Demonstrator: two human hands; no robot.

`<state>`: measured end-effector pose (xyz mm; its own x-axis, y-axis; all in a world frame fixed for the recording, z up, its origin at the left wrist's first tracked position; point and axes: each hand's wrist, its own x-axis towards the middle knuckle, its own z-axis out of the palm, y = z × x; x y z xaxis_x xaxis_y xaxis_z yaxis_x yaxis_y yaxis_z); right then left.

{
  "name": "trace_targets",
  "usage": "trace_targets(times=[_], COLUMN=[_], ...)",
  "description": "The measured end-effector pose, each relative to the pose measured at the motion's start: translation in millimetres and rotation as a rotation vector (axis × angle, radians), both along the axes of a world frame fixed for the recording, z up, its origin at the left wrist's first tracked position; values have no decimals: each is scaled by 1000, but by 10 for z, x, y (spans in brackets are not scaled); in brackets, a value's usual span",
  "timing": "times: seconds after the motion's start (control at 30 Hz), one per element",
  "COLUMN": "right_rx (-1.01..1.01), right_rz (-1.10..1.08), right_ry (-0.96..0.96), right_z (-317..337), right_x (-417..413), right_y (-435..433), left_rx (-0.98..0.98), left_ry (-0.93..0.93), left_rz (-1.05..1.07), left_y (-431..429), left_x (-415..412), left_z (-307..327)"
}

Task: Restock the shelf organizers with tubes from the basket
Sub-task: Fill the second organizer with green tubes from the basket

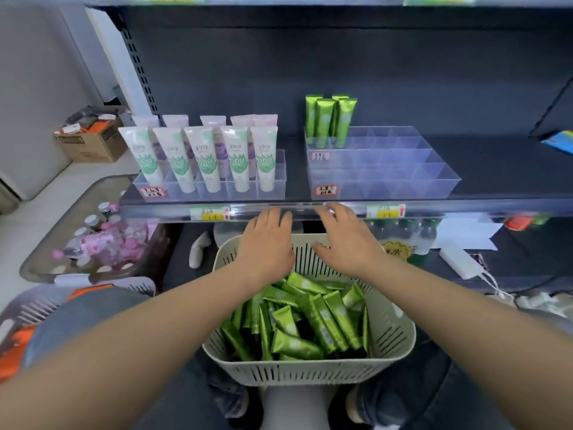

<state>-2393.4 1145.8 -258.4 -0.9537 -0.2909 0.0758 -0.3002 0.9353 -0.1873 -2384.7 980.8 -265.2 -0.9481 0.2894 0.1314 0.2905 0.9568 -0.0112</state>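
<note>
A pale slotted basket (393,342) sits low in front of me, filled with several green tubes (310,318). My left hand (268,240) and my right hand (344,237) hover palm down over the basket's far rim, just below the shelf's front edge. Both hands hold nothing and their fingers are spread. On the shelf to the right stands a clear organizer (384,169) with many vacant compartments. Several green tubes (330,119) stand upright in its back left corner.
A second clear organizer (276,181) at shelf left holds several white-and-green tubes (204,156) with purple ones behind. A grey bin of bottles (96,243) and a cardboard box (90,141) are on the floor at left. A lower shelf holds a white power bank (462,262).
</note>
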Motion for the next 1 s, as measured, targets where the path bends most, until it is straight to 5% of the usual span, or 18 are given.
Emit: trace_targets(times=[0.7, 1.0], right_rx=[115, 145], right_rz=[16, 97], right_ry=[-528, -668], right_z=[-1438, -1860], right_x=[-283, -403], right_y=[177, 56], left_rx=[15, 1], left_ry=[-658, -781], left_rz=[51, 23], left_y=[30, 45], left_x=[-119, -265], left_z=[-1445, -1765])
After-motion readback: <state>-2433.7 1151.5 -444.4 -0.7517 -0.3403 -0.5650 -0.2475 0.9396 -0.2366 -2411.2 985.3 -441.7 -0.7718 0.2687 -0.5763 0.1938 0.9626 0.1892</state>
